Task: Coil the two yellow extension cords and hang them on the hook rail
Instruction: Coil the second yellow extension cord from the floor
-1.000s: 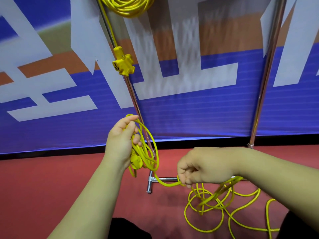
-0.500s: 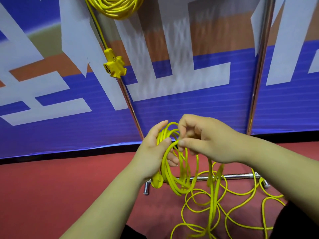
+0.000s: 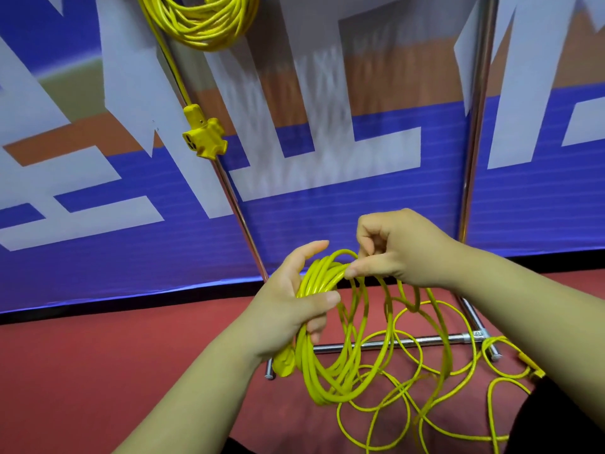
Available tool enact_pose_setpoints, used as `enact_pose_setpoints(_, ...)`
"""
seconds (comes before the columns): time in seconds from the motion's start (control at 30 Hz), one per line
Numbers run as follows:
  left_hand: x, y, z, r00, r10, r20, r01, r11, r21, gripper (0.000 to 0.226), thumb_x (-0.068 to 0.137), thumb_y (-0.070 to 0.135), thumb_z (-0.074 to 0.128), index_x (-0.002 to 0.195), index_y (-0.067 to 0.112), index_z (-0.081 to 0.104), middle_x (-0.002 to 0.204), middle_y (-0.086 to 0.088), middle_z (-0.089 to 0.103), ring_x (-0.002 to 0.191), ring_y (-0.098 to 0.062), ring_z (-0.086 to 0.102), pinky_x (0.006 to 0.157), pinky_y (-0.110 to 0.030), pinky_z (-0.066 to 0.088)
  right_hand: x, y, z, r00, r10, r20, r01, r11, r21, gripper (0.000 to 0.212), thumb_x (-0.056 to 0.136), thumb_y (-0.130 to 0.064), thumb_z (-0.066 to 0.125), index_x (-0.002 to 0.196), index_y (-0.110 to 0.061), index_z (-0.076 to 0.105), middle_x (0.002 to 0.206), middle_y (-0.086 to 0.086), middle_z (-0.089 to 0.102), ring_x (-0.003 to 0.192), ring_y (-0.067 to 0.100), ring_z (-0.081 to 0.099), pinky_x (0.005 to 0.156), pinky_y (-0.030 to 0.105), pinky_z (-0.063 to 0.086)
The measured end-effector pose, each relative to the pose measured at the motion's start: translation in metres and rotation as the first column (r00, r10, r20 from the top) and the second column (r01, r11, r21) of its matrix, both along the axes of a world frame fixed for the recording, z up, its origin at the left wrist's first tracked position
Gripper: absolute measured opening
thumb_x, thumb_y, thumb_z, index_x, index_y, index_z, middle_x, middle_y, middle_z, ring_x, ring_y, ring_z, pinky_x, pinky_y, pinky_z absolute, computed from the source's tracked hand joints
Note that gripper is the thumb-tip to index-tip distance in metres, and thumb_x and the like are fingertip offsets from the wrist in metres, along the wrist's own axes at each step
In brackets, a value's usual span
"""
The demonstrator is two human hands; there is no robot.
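Observation:
My left hand (image 3: 288, 309) grips a bundle of loops of a yellow extension cord (image 3: 324, 365), with the cord's plug end poking out below my palm. My right hand (image 3: 393, 250) pinches a strand of the same cord at the top of the bundle, right beside my left fingers. The rest of this cord lies in loose tangled loops (image 3: 425, 404) on the red floor. A second yellow cord hangs as a finished coil (image 3: 199, 21) at the top of the view, its triple-outlet end (image 3: 204, 134) dangling below. The hook rail itself is out of view.
Two chrome uprights (image 3: 235, 204) (image 3: 471, 158) of a rack rise from a chrome base bar (image 3: 409, 342) on the red floor (image 3: 98, 371). Behind stands a blue, white and orange banner wall (image 3: 327, 191). My dark-clothed knees (image 3: 563, 421) show at the bottom right.
My right hand rose from the floor loops up to my left hand and laid another loop onto the bundle. The bundle in my left hand has grown thicker. My view shifted slightly.

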State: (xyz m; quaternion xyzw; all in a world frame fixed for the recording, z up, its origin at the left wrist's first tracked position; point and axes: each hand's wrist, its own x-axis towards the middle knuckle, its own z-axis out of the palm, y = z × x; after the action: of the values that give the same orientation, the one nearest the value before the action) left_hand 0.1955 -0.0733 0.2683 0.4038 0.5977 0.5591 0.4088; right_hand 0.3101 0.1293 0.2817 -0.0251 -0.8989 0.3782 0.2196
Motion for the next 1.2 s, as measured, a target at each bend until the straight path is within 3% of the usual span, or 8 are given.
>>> enact_pose_setpoints(0.1,-0.003,-0.003,0.005,0.999,0.032,-0.026,-0.032,0.999,0.019,0.064,0.088,0.0,0.066,0.14,0.032,0.046,0.063,-0.011,0.046,0.041,-0.018,0.041,0.048,-0.031,0.047,-0.003,-0.001,-0.007,0.994,0.085,0.075,-0.08,0.994,-0.076,0.043,0.073,-0.037,0.086,0.067,-0.02,0.048,0.06,0.005,0.057,0.052,0.011,0.045,0.052,0.035,0.04)
enact_pose_setpoints(0.2,-0.012,-0.009,0.016,0.977,0.211,-0.035,-0.206,0.973,0.107,0.055,0.081,0.005,0.063,0.131,0.024,0.052,0.057,-0.01,0.043,0.038,-0.018,0.038,0.044,-0.029,0.044,-0.004,-0.001,-0.024,0.97,0.169,0.176,-0.144,0.979,-0.146,0.038,0.08,-0.018,0.083,0.069,-0.019,0.046,0.055,-0.01,0.05,0.052,0.002,0.041,0.052,0.018,0.035)
enact_pose_setpoints(0.33,-0.032,-0.027,0.027,0.908,0.418,0.014,-0.412,0.889,0.201,0.043,0.091,-0.004,0.057,0.126,0.021,0.057,0.061,-0.015,0.043,0.037,-0.018,0.042,0.042,-0.028,0.044,-0.008,0.0,-0.046,0.945,0.183,0.27,-0.135,0.973,-0.186,0.029,0.086,-0.014,0.076,0.079,-0.011,0.048,0.06,-0.01,0.055,0.053,0.003,0.045,0.056,0.018,0.037)
enact_pose_setpoints(0.53,-0.046,-0.046,0.017,0.966,0.196,-0.168,-0.196,0.98,0.017,0.028,0.088,0.01,0.064,0.108,0.026,0.074,0.083,-0.009,0.066,0.049,-0.019,0.056,0.05,-0.03,0.052,-0.016,0.003,-0.052,0.978,0.011,0.209,0.015,0.993,-0.121,0.022,0.082,-0.01,0.078,0.079,-0.022,0.06,0.076,0.0,0.072,0.066,0.008,0.065,0.069,0.03,0.052)
enact_pose_setpoints(0.73,-0.037,-0.049,0.006,0.95,-0.029,-0.311,-0.046,0.972,-0.231,0.027,0.099,0.004,0.058,0.111,0.021,0.076,0.064,0.007,0.059,0.051,-0.015,0.047,0.057,-0.034,0.053,-0.022,-0.011,-0.024,0.991,-0.134,0.002,0.123,0.907,-0.402,0.015,0.081,-0.004,0.079,0.083,-0.008,0.065,0.072,0.012,0.073,0.062,0.021,0.068,0.066,0.034,0.058)
enact_pose_setpoints(0.83,-0.032,-0.042,-0.002,0.927,0.045,-0.372,-0.141,0.962,-0.234,0.031,0.1,0.006,0.055,0.117,0.024,0.073,0.052,0.002,0.045,0.047,-0.013,0.043,0.054,-0.031,0.051,-0.026,-0.023,-0.018,0.992,-0.126,0.008,0.108,0.818,-0.565,0.014,0.081,-0.002,0.078,0.086,-0.005,0.064,0.076,0.021,0.069,0.068,0.029,0.068,0.067,0.038,0.059)
enact_pose_setpoints(1.0,-0.03,-0.029,-0.011,0.879,0.252,-0.404,-0.336,0.93,-0.152,0.027,0.087,0.026,0.077,0.113,0.03,0.075,0.054,-0.003,0.043,0.048,-0.018,0.043,0.05,-0.029,0.047,-0.029,-0.042,-0.011,0.996,-0.076,0.047,0.086,0.691,-0.718,0.015,0.082,-0.001,0.076,0.087,-0.01,0.065,0.073,0.009,0.067,0.073,0.02,0.069,0.062,0.032,0.06)
enact_pose_setpoints(1.2,-0.022,-0.01,-0.021,0.875,0.262,-0.408,-0.342,0.929,-0.138,0.025,0.076,0.036,0.086,0.099,0.033,0.079,0.058,0.003,0.048,0.046,-0.018,0.046,0.05,-0.028,0.044,-0.026,-0.048,-0.005,0.999,-0.043,0.002,0.028,0.604,-0.796,0.015,0.083,0.0,0.075,0.088,-0.011,0.065,0.073,0.007,0.07,0.076,0.018,0.072,0.067,0.033,0.062)
